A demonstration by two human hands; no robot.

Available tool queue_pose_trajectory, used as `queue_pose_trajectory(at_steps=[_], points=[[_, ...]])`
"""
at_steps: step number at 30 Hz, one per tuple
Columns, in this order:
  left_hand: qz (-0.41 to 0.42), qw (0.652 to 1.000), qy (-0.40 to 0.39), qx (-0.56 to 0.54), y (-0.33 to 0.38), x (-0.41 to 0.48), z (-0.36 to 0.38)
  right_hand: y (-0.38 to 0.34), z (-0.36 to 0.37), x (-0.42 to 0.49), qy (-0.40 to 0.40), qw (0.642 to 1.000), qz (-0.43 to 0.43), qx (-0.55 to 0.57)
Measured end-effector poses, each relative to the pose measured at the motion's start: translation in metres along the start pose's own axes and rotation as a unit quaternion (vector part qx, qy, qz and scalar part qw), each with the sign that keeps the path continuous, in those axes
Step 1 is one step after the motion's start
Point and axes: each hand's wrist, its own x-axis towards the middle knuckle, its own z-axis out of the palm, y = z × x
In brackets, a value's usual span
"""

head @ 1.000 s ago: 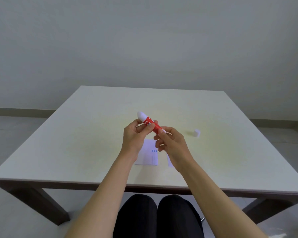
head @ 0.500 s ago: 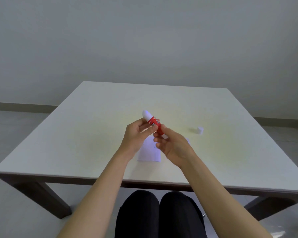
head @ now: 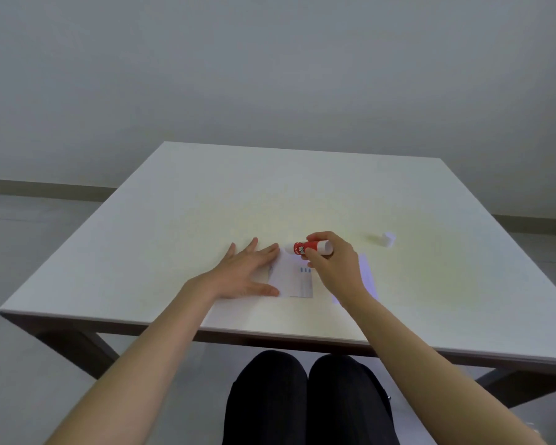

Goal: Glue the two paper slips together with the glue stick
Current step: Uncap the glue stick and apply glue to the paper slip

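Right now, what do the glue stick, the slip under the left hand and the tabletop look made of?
Glue stick: glossy plastic tube by its sheen, red label, white ends. Slip: thin matte paper lying flat, faint blue print. Tabletop: smooth, pale, matte surface, possibly laminate or painted board; cannot tell which.

White print on the glue stick [head: 305, 247] label is too blurred to read.

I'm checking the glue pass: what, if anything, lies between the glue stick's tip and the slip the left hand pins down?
Nothing visible. The right hand holds the glue stick with its tip at the far edge of the slip. The left hand lies flat on the slip's left side, clear of the tip. The cap sits far right.
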Motion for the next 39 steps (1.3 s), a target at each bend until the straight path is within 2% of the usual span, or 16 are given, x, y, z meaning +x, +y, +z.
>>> queue_pose_trajectory(at_steps=[4, 8, 11, 15, 17, 20, 24, 32, 34, 39], points=[[0.005, 1.000, -0.003, 0.015, -0.004, 0.002, 0.001, -0.002, 0.004, -0.011, -0.027, 0.978, -0.136, -0.156], [0.002, 1.000, -0.002, 0.010, -0.004, 0.005, 0.003, -0.002, 0.005, -0.034, -0.104, 0.951, -0.214, -0.198], [-0.005, 1.000, -0.011, 0.016, -0.002, 0.005, 0.001, -0.005, 0.003, -0.033, -0.119, 0.961, -0.184, -0.170], [-0.008, 0.999, -0.029, 0.041, 0.002, 0.003, -0.004, -0.008, -0.004, -0.006, -0.056, 0.984, -0.088, -0.145], [-0.012, 0.998, -0.037, 0.050, 0.004, 0.002, -0.007, -0.008, -0.006, 0.001, -0.036, 0.987, -0.068, -0.143], [-0.023, 0.997, -0.045, 0.053, 0.007, 0.002, -0.008, -0.009, -0.008, -0.010, -0.055, 0.983, -0.087, -0.152], [-0.033, 0.998, -0.043, 0.023, 0.008, 0.001, -0.007, -0.008, -0.018, -0.031, -0.154, 0.967, -0.103, -0.177], [-0.035, 0.996, -0.062, 0.054, 0.012, 0.001, -0.012, -0.015, -0.023, -0.002, -0.056, 0.979, -0.070, -0.184], [-0.036, 0.996, -0.060, 0.047, 0.011, 0.001, -0.012, -0.013, -0.024, -0.012, -0.066, 0.976, -0.082, -0.188], [-0.035, 0.997, -0.052, 0.036, 0.009, 0.002, -0.009, -0.009, -0.035, -0.035, -0.161, 0.965, -0.077, -0.191]])
